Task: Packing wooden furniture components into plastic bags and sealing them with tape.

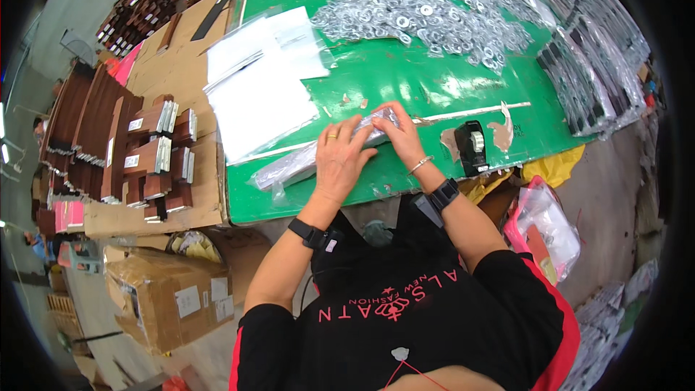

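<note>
A long, narrow package [288, 168] wrapped in clear, crinkled plastic lies slantwise near the front edge of the green table. Across its upper part rests my left hand [343, 158], fingers over the wrap and thumb on the near side. My right hand [400, 135] is closed around the package's right end, its thumb bent over the plastic. Loose film sticks out at the left end. What lies inside the wrap cannot be made out. Right of my right hand stands a black tape dispenser [472, 148].
White plastic sleeves [264, 101] lie left of the package. Behind it spreads a heap of small bags with metal rings [427, 14]. Wrapped bundles [590, 76] are stacked at right, dark brown slats [108, 137] at left. A cardboard box [170, 297] sits on the floor.
</note>
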`<state>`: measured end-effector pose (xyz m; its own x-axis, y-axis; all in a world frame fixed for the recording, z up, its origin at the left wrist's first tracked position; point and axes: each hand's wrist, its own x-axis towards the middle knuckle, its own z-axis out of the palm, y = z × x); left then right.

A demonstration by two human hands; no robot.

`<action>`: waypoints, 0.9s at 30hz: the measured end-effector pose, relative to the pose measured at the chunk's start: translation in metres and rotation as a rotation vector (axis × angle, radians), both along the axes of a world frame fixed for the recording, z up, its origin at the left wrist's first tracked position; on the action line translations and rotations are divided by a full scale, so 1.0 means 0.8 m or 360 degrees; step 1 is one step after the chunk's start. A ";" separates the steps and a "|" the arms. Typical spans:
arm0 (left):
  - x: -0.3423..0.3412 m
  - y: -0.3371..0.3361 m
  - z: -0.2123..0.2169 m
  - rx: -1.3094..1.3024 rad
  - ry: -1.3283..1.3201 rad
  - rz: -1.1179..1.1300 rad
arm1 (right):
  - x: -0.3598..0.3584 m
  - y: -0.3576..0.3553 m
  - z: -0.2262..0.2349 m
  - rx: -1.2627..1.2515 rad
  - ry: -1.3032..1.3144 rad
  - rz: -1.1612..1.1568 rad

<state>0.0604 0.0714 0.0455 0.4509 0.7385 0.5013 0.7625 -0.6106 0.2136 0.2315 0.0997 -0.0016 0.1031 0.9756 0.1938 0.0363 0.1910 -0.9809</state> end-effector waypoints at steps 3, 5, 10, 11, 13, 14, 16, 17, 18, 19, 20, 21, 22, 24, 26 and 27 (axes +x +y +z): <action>0.005 0.001 -0.004 0.0006 -0.0017 -0.0020 | 0.002 0.003 -0.010 0.0049 0.0001 -0.0072; -0.005 0.005 -0.002 0.0004 0.0010 -0.0041 | -0.006 0.006 -0.017 0.0052 0.0040 -0.0091; -0.014 0.016 -0.006 0.0104 0.0084 -0.0092 | -0.009 -0.002 0.000 -0.0092 -0.0023 -0.0082; -0.012 0.016 -0.002 0.0056 0.0105 -0.0090 | -0.007 -0.006 -0.008 0.0093 -0.0063 -0.0224; -0.015 0.015 -0.001 0.0011 0.0133 -0.0039 | 0.009 -0.035 0.010 0.0478 -0.0435 -0.0496; -0.015 0.012 -0.003 0.0007 0.0127 -0.0045 | 0.036 -0.069 0.052 0.0477 -0.0622 -0.0533; -0.008 0.007 -0.002 -0.0006 0.0109 -0.0004 | 0.097 -0.126 0.086 0.0434 -0.0788 -0.0743; -0.001 0.004 -0.003 -0.0005 0.0104 -0.0025 | 0.122 -0.145 0.085 0.0475 -0.0940 -0.0988; 0.008 -0.002 -0.003 0.0019 0.0076 -0.0048 | 0.152 -0.159 0.075 0.0327 -0.1114 -0.1038; 0.015 -0.008 -0.003 0.0040 0.0046 -0.0062 | 0.170 -0.171 0.064 0.0189 -0.1198 -0.0998; 0.022 -0.012 -0.002 0.0041 0.0043 -0.0066 | 0.178 -0.174 0.057 0.0057 -0.1279 -0.0948; 0.030 -0.015 -0.001 0.0038 -0.0004 -0.0146 | 0.178 -0.176 0.051 0.0057 -0.1281 -0.0954; 0.039 -0.020 0.001 0.0035 -0.0049 -0.0219 | 0.176 -0.177 0.047 -0.0004 -0.1254 -0.0901; 0.056 -0.027 0.010 0.0033 -0.0088 -0.0243 | 0.175 -0.176 0.039 -0.0064 -0.1223 -0.0848; 0.074 -0.032 0.020 0.0050 -0.0298 -0.0341 | 0.175 -0.173 0.035 -0.0091 -0.1167 -0.0892; 0.086 -0.032 0.024 0.0052 -0.0363 -0.0353 | 0.175 -0.169 0.036 -0.0090 -0.1162 -0.0901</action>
